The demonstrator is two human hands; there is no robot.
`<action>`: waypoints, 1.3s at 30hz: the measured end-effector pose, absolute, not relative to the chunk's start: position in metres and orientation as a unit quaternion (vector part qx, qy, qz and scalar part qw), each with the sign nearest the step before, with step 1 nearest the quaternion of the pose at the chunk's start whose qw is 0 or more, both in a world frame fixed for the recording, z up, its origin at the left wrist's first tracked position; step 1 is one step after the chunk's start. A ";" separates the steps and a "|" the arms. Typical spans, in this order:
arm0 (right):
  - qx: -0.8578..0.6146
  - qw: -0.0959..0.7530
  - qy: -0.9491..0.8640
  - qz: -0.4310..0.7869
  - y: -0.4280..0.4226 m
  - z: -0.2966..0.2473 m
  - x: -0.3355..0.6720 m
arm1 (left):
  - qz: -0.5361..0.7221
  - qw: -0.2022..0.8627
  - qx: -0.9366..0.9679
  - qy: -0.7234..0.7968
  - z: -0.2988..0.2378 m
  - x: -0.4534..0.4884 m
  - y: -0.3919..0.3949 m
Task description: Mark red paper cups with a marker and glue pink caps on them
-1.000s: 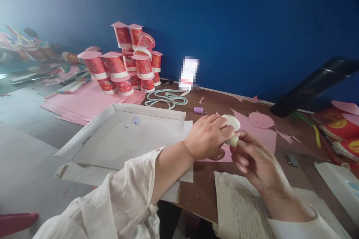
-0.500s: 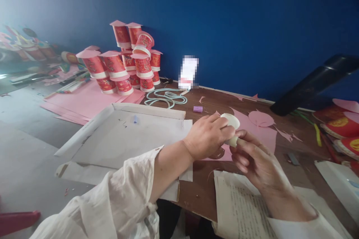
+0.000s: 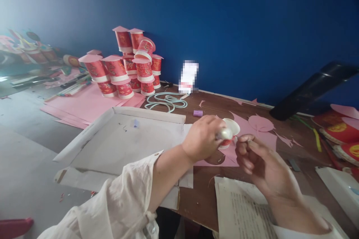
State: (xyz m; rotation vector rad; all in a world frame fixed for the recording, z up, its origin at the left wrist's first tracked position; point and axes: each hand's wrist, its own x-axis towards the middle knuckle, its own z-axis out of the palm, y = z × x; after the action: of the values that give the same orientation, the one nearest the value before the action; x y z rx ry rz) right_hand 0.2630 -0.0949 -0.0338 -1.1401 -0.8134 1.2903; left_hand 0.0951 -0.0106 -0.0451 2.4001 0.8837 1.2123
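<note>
My left hand (image 3: 202, 134) is closed around a small whitish, shiny, round-ended thing (image 3: 225, 133), blurred and mostly hidden by the fingers; its kind I cannot make out. Right behind it is a red paper cup (image 3: 225, 144) with a pale round top, partly covered by the hand, over the pink paper (image 3: 259, 138). Just to the right, my right hand (image 3: 260, 160) is apart from the whitish thing. Its thumb and fingertips are pinched together, and whatever lies between them is too small to tell.
Red paper cups (image 3: 114, 70) with pink tops stand stacked at the back left. A shallow white cardboard tray (image 3: 98, 153) lies left of my hands. A blurred-out phone (image 3: 188, 76) and pale cable (image 3: 165, 101) are behind. At right are a black cylinder (image 3: 311, 91) and printed sheets (image 3: 238, 205).
My right hand has come away from the pale end it was gripping and moved slightly right. My left hand still holds the whitish thing, now turned so its round end shows.
</note>
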 end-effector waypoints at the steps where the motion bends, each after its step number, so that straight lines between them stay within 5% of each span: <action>1: -0.494 0.598 -0.330 0.538 -0.093 -0.035 0.265 | 0.447 0.210 0.802 0.336 -0.045 0.095 -0.009; 7: -0.544 0.605 -0.292 0.503 -0.084 -0.042 0.269 | 0.402 0.475 0.657 0.425 -0.043 0.093 0.004; 15: -0.530 0.562 -0.356 0.527 -0.079 -0.050 0.264 | 0.336 0.639 0.578 0.379 -0.047 0.099 0.011; 39: -0.470 0.549 -0.171 0.670 -0.064 -0.039 0.278 | 0.322 0.581 0.689 0.290 -0.049 0.101 0.011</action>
State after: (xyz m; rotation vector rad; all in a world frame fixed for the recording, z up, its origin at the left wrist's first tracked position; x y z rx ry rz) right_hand 0.2776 -0.0635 -0.0391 -1.1130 -0.4048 1.5858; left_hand 0.1008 0.0112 -0.0488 1.6110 0.6788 0.7514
